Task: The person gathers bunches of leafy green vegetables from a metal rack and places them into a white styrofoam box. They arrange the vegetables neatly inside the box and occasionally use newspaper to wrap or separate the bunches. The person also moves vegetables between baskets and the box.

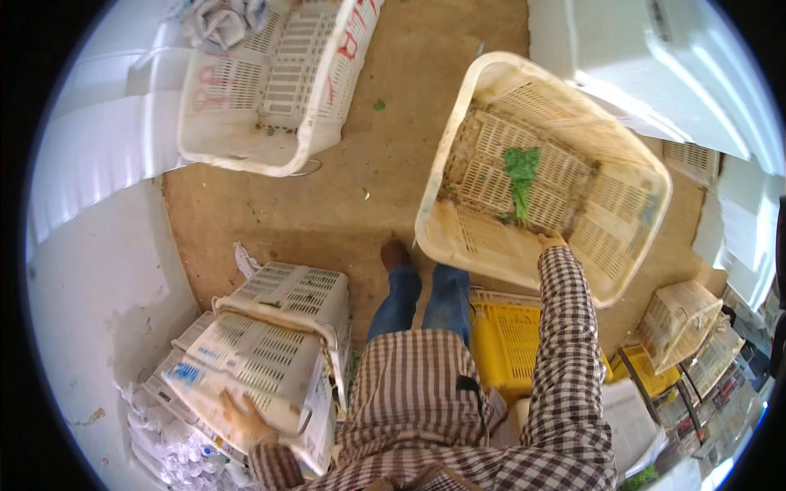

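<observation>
My right hand [551, 239] reaches into a large, soiled cream plastic crate [543, 172], beside the lower end of a green leaf [522, 178] lying on its slotted bottom. Whether the fingers grip the leaf is unclear. At the lower left, my left hand [245, 419] rests with spread fingers against the side of a white slotted plastic crate [239, 350], which lies tipped over among other white crates. Another white crate [264, 104] with red markings stands at the upper left, some dirt in its bottom.
A yellow crate [506, 344] stands beside my legs. Crumpled clear plastic [178, 442] lies by the wall at the lower left. More crates [675, 325] stand at the right. Leaf scraps [379, 105] dot the brown floor. Crumpled pale material [224, 21] sits at the upper left.
</observation>
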Demonstrator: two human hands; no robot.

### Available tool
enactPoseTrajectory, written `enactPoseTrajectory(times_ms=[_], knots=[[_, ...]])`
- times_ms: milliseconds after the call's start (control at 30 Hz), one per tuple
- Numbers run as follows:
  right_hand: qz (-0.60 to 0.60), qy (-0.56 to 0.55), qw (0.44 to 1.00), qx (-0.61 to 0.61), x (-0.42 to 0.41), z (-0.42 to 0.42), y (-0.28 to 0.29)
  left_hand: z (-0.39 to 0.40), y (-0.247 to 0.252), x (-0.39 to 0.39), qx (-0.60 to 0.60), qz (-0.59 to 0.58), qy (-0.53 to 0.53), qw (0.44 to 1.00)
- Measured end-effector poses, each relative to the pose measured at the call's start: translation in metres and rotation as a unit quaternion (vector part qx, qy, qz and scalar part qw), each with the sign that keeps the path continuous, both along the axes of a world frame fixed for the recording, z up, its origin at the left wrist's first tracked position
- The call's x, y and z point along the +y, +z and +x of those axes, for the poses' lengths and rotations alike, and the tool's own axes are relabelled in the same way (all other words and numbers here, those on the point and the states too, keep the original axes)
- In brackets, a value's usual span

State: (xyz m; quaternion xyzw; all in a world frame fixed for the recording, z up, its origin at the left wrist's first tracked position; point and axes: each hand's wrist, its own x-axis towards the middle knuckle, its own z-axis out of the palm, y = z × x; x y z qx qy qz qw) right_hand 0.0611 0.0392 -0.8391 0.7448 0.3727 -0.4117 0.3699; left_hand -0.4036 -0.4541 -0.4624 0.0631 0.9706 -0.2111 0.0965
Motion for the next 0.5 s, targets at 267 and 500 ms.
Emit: enactPoseTrajectory(times_ms=[267, 500], knots=[[0.069, 0.029, 0.994, -0.084, 0.045, -0.045, -0.17, 0.015, 0.001, 0.031, 0.032, 0.232, 0.188, 0.954], [0.084, 0.094, 0.991, -0.037, 0.039, -0.047, -0.191, 0.003, -0.003, 0.012, 0.003, 0.227, 0.123, 0.966]])
